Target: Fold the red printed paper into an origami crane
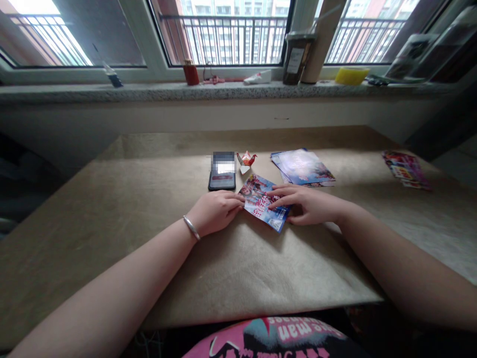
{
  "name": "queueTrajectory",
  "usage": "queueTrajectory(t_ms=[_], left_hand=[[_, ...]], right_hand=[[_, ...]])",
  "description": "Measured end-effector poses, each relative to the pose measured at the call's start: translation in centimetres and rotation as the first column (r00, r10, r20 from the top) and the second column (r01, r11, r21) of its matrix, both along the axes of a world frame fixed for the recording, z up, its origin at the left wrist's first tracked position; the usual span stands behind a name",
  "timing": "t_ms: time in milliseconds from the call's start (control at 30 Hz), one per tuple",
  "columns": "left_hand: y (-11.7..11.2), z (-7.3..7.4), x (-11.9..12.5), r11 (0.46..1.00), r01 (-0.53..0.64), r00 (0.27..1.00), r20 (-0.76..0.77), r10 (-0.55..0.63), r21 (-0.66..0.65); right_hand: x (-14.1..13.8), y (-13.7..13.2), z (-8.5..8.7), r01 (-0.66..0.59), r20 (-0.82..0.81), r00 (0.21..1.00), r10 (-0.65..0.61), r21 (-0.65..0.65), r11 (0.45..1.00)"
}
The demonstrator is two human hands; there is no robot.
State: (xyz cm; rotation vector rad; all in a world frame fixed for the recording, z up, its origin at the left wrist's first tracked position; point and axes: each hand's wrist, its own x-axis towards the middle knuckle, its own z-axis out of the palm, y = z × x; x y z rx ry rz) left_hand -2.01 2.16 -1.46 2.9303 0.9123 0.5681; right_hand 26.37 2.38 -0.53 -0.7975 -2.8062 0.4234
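Left hand (216,211): one, fingers curled at the printed sheet's left edge and touching it; I cannot tell whether it pinches or only presses.
Phone (222,178): one, flat at mid-table (112,209), just beyond the left hand.
Paper crane (246,160): one, beside the phone's far right corner.
Printed sheet (263,204): one, mid-table, under both hands' fingertips.
Sheet pile (302,167): one, right of the crane.
Right hand (309,205): one, spread flat, fingers pressing the printed sheet.
Loose sheet (405,170): one, near the table's right edge.

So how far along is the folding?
One folded figure already sits by the phone. The left hand and right hand rest on a printed sheet, seemingly barely folded. A stack of sheets beyond lies untouched.
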Motion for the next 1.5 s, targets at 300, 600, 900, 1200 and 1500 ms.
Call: queueTrajectory(t_ms=[300, 600, 900, 1200, 1500], left_hand=[[0.2, 0.0, -0.1, 0.999, 0.048, 0.998, -0.027, -0.048, 0.002], [0.1, 0.2, 0.3, 0.990, 0.110, 0.992, -0.076, -0.103, 0.092], [-0.1, 0.1, 0.4, 0.988, 0.126, 0.987, -0.111, -0.116, 0.090], [-0.7, 1.0, 0.6, 0.960, 0.273, 0.958, -0.076, -0.277, -0.062], [-0.5, 0.3, 0.5, 0.982, 0.135, 0.980, -0.130, -0.152, -0.132]], right_hand=[[0.3, 0.5, -0.2, -0.053, -0.099, 0.994, 0.053, 0.005, 0.999], [-0.6, -0.1, 0.1, -0.073, -0.125, 0.990, 0.064, -0.075, 0.995], [-0.3, 0.3, 0.5, -0.084, -0.191, 0.981, 0.044, -0.206, 0.975], [0.5, 0.4, 0.8, 0.084, -0.104, 0.988, -0.114, -0.257, 0.963], [0.4, 0.5, 1.0, 0.193, -0.032, 0.978, -0.208, -0.263, 0.945]])
